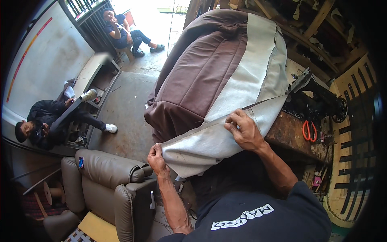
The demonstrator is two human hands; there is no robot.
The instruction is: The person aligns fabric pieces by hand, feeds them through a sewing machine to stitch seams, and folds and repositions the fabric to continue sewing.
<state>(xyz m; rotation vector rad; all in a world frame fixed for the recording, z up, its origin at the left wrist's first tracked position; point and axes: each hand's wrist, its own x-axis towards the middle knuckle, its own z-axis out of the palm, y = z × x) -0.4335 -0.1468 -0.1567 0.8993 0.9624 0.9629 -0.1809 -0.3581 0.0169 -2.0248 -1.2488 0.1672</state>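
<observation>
While the big brown upholstery cover (197, 72) lies heaped across the workbench (292, 135), its pale grey backing (250, 76) is turned up along the near side, and both of the person's hands are on that folded edge. Left hand (157, 159) grips the lower corner of the grey fabric, fingers curled tight around it with the thumb on top; the fingertips themselves are tucked under the cloth, so I cannot see how far they wrap. Right hand (244, 131) rests higher up on the fold, fingers bent and close together, pressing or pinching the edge against the sheet below, though which of the two is hard to tell from above. Behind that hand a black sewing machine (318, 101) stands on the bench, its needle end partly hidden by the fabric, and orange-handled scissors (309, 131) lie beside it on the worn wood. A slatted wooden panel (352, 133) is bent and cut off by the right rim. Below the left hand stands a grey-brown leather armchair (109, 185), its seat and base out of view. Further off, one person sits low against the wall (44, 121) and another sits on a chair near the doorway (121, 30); what either holds is too small to make out. Overhead timber at the top right is lost in shadow.
</observation>
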